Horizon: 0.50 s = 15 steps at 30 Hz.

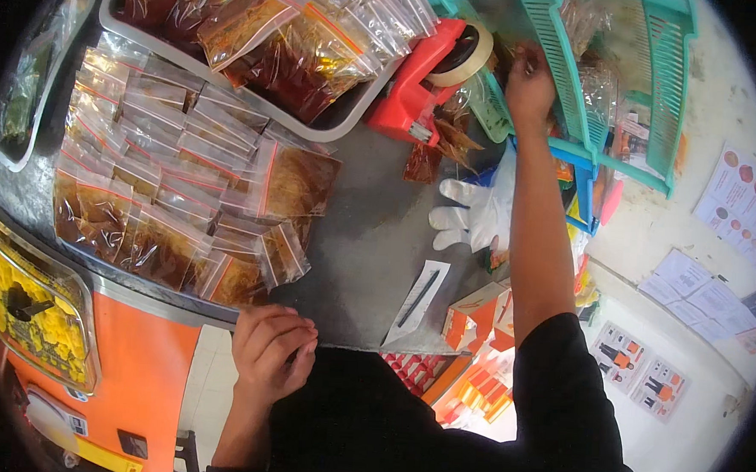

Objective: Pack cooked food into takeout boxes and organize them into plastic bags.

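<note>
My right hand (531, 86) reaches into a compartment of the teal plastic rack (565, 66) at the top right. Its fingers look curled in, and what they hold, if anything, is hidden. By the table's front edge, my left hand (274, 350) hovers with its fingers bent toward the thumb and nothing showing in them. Just beyond it lie rows of small zip bags (164, 233) with brown sauce inside. Beside my right hand stands a red tape dispenser (415, 93) with a roll of tape (464, 61). Flat brown-filled packets (438, 149) lie near it.
A grey tub (332, 131) full of sauce bags stands at the back left, and another tray (39, 90) at the far left. Clear plastic gloves (482, 209), a pen (420, 296) on white paper and an orange-white box (476, 316) lie right of centre. Papers (640, 369) hang on the wall.
</note>
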Each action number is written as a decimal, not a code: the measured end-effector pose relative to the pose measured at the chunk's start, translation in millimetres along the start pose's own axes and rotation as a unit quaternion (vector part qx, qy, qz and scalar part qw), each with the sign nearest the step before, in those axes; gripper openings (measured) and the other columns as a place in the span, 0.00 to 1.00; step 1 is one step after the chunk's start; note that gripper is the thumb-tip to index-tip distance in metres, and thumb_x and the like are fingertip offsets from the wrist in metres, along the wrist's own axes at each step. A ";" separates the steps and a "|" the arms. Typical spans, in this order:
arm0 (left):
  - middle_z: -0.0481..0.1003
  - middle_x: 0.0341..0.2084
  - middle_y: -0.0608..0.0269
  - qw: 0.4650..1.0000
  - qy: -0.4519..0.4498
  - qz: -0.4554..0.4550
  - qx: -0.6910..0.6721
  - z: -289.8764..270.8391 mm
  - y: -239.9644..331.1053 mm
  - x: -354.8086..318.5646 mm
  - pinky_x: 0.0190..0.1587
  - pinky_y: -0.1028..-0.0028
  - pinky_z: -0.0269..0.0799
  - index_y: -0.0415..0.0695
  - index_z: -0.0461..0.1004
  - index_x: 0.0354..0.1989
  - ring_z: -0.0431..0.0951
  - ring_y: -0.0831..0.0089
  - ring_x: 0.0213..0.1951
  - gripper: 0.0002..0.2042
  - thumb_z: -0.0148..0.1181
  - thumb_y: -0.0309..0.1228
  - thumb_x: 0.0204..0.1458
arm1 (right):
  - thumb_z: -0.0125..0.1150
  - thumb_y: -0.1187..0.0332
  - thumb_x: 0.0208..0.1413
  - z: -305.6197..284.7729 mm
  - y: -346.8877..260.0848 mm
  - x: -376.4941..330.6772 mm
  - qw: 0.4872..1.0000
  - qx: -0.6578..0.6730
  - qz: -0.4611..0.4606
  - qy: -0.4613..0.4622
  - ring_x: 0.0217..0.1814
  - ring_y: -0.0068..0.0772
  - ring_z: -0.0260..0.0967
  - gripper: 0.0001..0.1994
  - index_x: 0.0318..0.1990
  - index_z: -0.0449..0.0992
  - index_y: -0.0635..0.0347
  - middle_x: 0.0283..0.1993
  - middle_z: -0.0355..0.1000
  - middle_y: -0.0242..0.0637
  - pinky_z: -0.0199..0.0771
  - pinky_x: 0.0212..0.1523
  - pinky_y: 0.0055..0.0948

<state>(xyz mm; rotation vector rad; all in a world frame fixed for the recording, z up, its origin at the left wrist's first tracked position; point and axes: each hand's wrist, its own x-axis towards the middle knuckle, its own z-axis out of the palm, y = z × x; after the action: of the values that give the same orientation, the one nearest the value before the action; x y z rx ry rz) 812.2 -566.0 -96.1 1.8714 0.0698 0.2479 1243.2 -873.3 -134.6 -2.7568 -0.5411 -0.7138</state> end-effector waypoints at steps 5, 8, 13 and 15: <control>0.79 0.31 0.61 1.000 -0.023 -0.007 -0.016 7.0 0.3 -9.3 0.43 0.63 0.73 0.44 0.76 0.33 0.77 0.57 0.38 0.08 0.66 0.22 0.45 | 0.52 0.58 0.63 29.0 24.2 23.6 0.960 -0.246 0.094 -0.098 0.46 0.61 0.76 0.17 0.47 0.79 0.60 0.44 0.78 0.55 0.76 0.48 0.42; 0.79 0.32 0.60 0.999 -0.030 -0.012 -0.009 0.6 1.4 -9.0 0.44 0.62 0.73 0.44 0.75 0.33 0.77 0.57 0.39 0.08 0.66 0.22 0.45 | 0.53 0.60 0.63 24.1 8.9 25.8 0.964 -0.036 0.240 -0.111 0.52 0.52 0.75 0.16 0.49 0.80 0.60 0.48 0.77 0.57 0.72 0.55 0.37; 0.78 0.32 0.60 0.999 -0.035 -0.011 -0.006 -13.9 8.1 4.7 0.45 0.63 0.72 0.43 0.75 0.33 0.78 0.57 0.39 0.07 0.66 0.22 0.46 | 0.55 0.70 0.66 -4.4 1.4 -15.6 0.893 0.330 0.307 -0.006 0.55 0.33 0.72 0.11 0.51 0.80 0.62 0.55 0.75 0.44 0.67 0.58 0.31; 0.79 0.33 0.61 0.999 -0.036 -0.008 -0.012 -19.2 12.7 13.8 0.45 0.63 0.73 0.43 0.76 0.33 0.78 0.58 0.39 0.09 0.67 0.21 0.43 | 0.57 0.74 0.65 -36.9 -29.0 -35.2 0.899 0.338 0.278 -0.020 0.54 0.29 0.71 0.09 0.50 0.79 0.65 0.54 0.75 0.39 0.66 0.57 0.26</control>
<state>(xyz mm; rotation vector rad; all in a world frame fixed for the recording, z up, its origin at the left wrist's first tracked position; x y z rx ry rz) 820.8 -549.6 -76.6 1.8530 0.0335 0.1691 1187.4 -869.2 -117.0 -2.0962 0.0254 -0.2538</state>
